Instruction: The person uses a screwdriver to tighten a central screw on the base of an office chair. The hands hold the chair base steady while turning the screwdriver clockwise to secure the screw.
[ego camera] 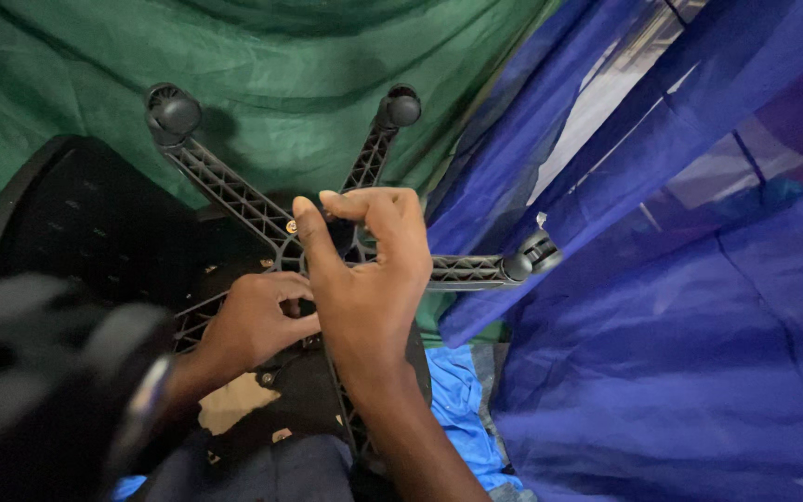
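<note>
an upturned black office chair (76, 242) lies before you on green netting (281, 56), beside blue netting (699, 325). your right hand (364, 279) pinches the hub of its star base (262, 218); your left hand (253, 321) curls clenched beneath it.

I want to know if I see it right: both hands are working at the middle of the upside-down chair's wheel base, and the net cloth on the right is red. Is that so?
Not quite. The head view shows the net cloth on the right is blue, not red. The rest holds: the left hand and right hand are both at the middle of the upturned chair's wheel base.
</note>
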